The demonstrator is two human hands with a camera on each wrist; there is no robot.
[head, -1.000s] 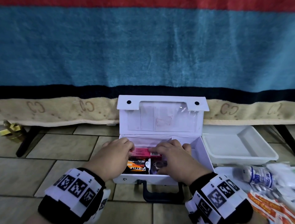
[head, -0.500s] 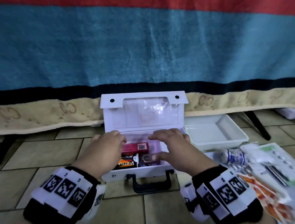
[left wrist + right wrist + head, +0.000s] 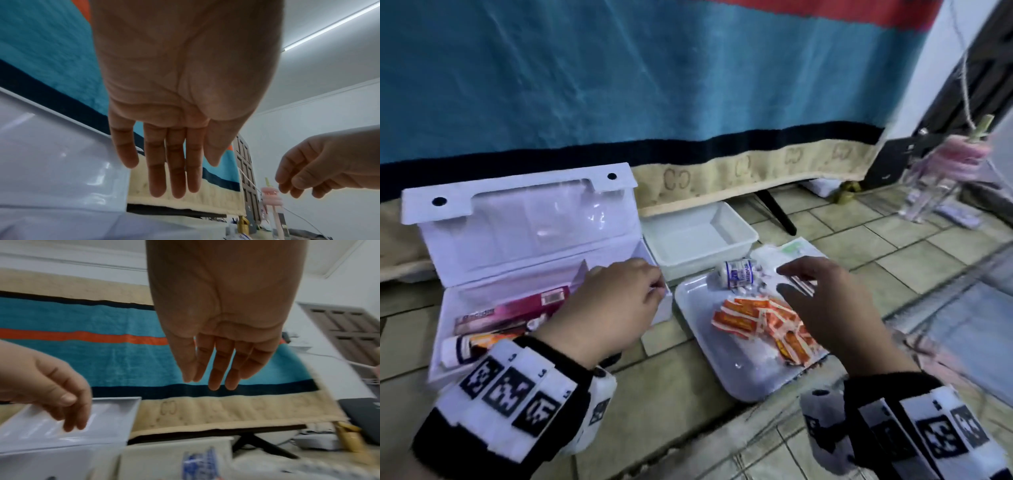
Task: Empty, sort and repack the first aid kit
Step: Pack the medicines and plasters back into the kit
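The white first aid kit stands open on the tiled floor, lid upright. Inside lie a pink box, a white tube and an orange pack partly hidden by my left wrist. My left hand hovers over the kit's right end, fingers straight and empty, as the left wrist view shows. My right hand floats above a flat white tray, fingers relaxed, holding nothing. On that tray lie orange sachets, a white bottle with a blue label and blister packs.
A deeper white tray sits behind the flat one. A blue striped blanket hangs behind everything, with a black stand leg under its hem. At far right hangs a clear bottle on a string.
Both hands were inside the kit. My right hand has left it and moved right over the flat tray; my left hand has shifted to the kit's right end. The view swung right.
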